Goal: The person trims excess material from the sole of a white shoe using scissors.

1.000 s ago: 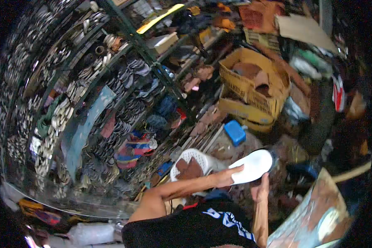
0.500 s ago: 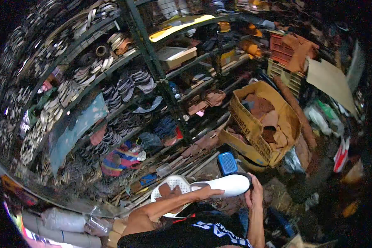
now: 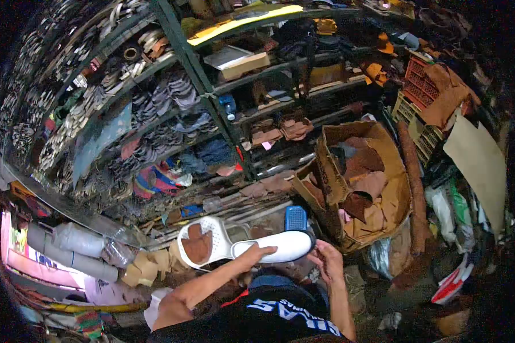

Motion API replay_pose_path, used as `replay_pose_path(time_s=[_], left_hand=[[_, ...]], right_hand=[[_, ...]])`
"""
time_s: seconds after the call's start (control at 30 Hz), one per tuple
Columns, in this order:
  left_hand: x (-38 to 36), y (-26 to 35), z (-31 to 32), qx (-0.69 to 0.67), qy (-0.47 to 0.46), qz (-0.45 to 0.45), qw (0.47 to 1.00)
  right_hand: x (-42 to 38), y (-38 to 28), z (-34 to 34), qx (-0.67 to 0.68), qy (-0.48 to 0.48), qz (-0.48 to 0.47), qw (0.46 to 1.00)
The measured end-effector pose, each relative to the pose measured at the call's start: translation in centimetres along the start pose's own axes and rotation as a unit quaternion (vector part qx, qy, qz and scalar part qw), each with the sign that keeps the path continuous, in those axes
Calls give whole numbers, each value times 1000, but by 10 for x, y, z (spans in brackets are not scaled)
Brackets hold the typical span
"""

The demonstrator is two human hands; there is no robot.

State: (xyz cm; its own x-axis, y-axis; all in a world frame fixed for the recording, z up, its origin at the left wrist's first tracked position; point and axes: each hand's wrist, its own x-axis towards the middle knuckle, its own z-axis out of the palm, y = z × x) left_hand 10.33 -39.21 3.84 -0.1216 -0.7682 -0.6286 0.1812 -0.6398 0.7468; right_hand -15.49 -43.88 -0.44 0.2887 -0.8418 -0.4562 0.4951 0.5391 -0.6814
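Note:
A white slip-on shoe (image 3: pixel 289 247) with a dark sole edge lies sideways in front of my body. My left hand (image 3: pixel 256 255) is closed around its open heel end, with the thumb on top. At the dark-edged toe, my right hand (image 3: pixel 328 260) has its fingers apart and partly curled, the fingertips beside or lightly touching the edge. Left of the shoe stands a white plastic chair (image 3: pixel 221 230) with a perforated surface, and brown leather-like pieces (image 3: pixel 197 243) lie on it. Just behind the toe is a blue plastic basket (image 3: pixel 296 219).
A large cardboard box (image 3: pixel 392 191) of brown scraps stands at right. Behind are dark metal shelves (image 3: pixel 191 71) crowded with stacked soles and materials. Red and yellowish crates (image 3: pixel 420 80) stand at far right, near a brown roll (image 3: pixel 411 188). Grey rolls (image 3: pixel 77 257) lie at lower left.
The view has turned, so the shoe and both hands appear further left. My right hand has loosened from the toe, its fingers now spread. My left hand stays on the shoe.

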Motion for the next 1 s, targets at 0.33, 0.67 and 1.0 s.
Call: replay_pose_path(time_s=[0.33, 0.67, 1.0], left_hand=[[-43, -34, 3, -32, 125, -46, 991], [-31, -42, -48, 23, 141, 11, 990], [-45, -30, -61, -34, 161, 48, 985]], right_hand=[[42, 4, -15, -117, -172, 207, 956], [74, 25, 13, -237, -191, 163, 939], [103, 3, 64, -298, -265, 200, 895]])
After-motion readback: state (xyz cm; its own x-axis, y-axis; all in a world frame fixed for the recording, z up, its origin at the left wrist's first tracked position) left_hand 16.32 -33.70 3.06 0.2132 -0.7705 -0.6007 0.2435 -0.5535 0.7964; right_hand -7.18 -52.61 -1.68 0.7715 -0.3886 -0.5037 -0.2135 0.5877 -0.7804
